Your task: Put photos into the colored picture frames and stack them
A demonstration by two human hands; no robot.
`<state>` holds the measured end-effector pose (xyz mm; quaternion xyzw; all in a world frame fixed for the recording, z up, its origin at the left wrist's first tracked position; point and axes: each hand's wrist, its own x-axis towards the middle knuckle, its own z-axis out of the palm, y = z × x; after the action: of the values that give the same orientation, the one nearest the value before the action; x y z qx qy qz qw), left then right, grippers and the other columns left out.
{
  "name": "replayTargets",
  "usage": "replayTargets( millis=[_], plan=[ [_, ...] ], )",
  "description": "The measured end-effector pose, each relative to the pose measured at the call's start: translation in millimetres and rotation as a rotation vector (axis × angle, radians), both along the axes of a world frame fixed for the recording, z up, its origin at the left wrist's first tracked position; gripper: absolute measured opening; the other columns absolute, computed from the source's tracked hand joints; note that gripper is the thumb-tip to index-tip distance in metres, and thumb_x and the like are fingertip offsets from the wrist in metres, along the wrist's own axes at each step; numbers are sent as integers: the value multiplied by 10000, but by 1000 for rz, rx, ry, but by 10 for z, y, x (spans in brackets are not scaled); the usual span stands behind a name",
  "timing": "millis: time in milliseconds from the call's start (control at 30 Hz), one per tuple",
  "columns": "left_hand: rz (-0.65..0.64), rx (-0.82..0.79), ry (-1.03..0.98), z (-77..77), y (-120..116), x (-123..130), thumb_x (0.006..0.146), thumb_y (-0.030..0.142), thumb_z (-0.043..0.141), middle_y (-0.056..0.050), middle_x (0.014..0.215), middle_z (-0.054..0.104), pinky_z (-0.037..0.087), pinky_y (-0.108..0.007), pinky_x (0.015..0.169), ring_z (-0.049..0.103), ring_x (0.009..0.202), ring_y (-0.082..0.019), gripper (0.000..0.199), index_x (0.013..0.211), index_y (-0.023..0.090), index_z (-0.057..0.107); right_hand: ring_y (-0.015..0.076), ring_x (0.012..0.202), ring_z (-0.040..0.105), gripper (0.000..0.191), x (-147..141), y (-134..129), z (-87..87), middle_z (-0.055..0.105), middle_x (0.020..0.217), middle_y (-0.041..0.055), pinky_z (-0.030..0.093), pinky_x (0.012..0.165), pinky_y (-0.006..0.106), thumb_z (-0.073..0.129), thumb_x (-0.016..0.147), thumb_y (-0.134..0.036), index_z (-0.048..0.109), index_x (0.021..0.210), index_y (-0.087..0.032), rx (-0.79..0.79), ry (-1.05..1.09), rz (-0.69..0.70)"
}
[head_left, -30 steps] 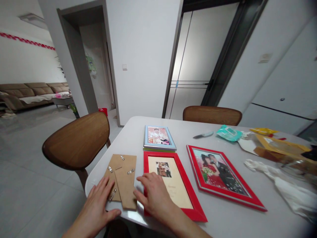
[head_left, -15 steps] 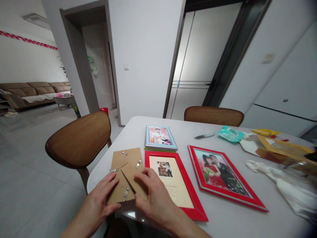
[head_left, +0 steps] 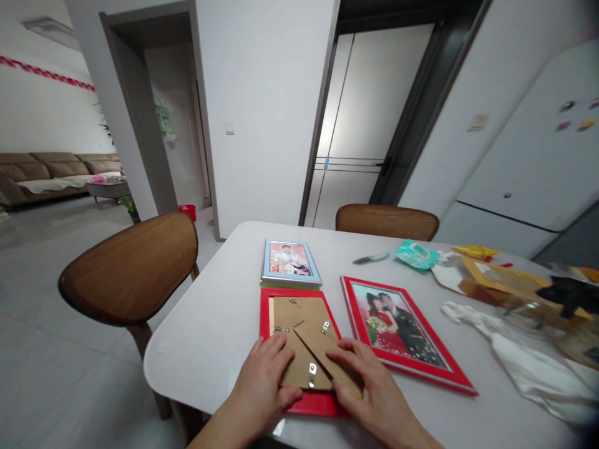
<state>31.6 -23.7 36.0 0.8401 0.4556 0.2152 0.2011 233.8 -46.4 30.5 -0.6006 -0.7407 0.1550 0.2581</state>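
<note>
The person's left hand (head_left: 266, 374), half curled with the thumb standing off from the fingers, has hold of the lower left part of a thin brown rectangular fibreboard backing board (head_left: 303, 350). The right hand (head_left: 365, 377), bent to about the same degree, grips the lower right part, its fingers over the edge and its thumb near the bottom. The board lies over the opening of a glossy red rectangular picture frame (head_left: 322, 405), a cream strip showing along its left side; whether it is seated in the recess or just above it, I cannot tell. Small silver metal clips (head_left: 312, 373) are set around the board, and a slanting slit marks off its stand flap. Just beyond the frame lies a pale blue, silver-edged framed photograph (head_left: 267, 260), and to the right a red-and-silver framed couple photograph (head_left: 402, 324), both face up. Farther out on the white glossy table (head_left: 196, 349) are a grey-handled knife (head_left: 371, 257), a teal soft plastic packet (head_left: 416, 254), a crumpled white cloth (head_left: 519, 362) and a yellow-brown package (head_left: 503, 280). One brown wooden chair (head_left: 135, 268) stands at the table's left, another brown chair (head_left: 386, 221) at the far side, before a pale panelled door (head_left: 374, 112).
</note>
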Motion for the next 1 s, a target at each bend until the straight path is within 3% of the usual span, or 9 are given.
replayTargets(
  millis=[167, 333, 400, 633, 767, 1000],
  plan=[
    [12, -7, 19, -39, -16, -60, 660, 244, 602, -103, 1150, 523, 229, -435, 990, 423, 1105, -228, 352, 999, 164, 554, 233, 1044, 421, 338, -52, 41, -152, 471, 1105, 85, 335, 889, 405, 491, 641, -253, 573, 966, -215, 69, -16, 39],
    [-36, -65, 89, -70, -56, -75, 510, 408, 701, -119, 1272, 395, 162, -504, 993, 331, 1175, -275, 690, 1117, 179, 466, 244, 990, 440, 338, -76, 36, -207, 495, 1065, 85, 348, 847, 435, 515, 638, -254, 572, 970, -225, 163, -68, 66],
    [-61, -76, 108, -93, -65, -82, 472, 424, 716, -123, 1288, 370, 147, -516, 991, 316, 1185, -279, 739, 1120, 184, 455, 243, 964, 445, 334, -89, 37, -210, 505, 1034, 83, 354, 831, 437, 518, 636, -243, 573, 965, -227, 188, -86, 63],
    [-42, -34, 40, -159, -93, -142, 541, 369, 695, -57, 1217, 471, 168, -423, 1012, 382, 1145, -214, 321, 764, 200, 538, 229, 929, 436, 311, -115, 82, -226, 496, 999, 96, 378, 799, 406, 498, 662, -206, 567, 964, -192, 230, -108, 63],
    [-45, -13, 19, -185, -90, -164, 555, 350, 691, -59, 1214, 475, 152, -412, 1019, 383, 1142, -207, 293, 741, 195, 526, 231, 963, 414, 282, -139, 56, -142, 476, 1049, 91, 345, 818, 416, 482, 708, -222, 564, 978, -225, 209, -194, 113],
    [-46, -33, -4, -167, -76, -181, 537, 291, 707, -66, 1207, 481, 173, -416, 1011, 394, 1134, -209, 282, 722, 192, 518, 214, 996, 396, 252, -305, 12, 28, 488, 1089, 38, 285, 841, 414, 435, 785, -286, 560, 998, -335, 155, -242, 332]
  ],
)
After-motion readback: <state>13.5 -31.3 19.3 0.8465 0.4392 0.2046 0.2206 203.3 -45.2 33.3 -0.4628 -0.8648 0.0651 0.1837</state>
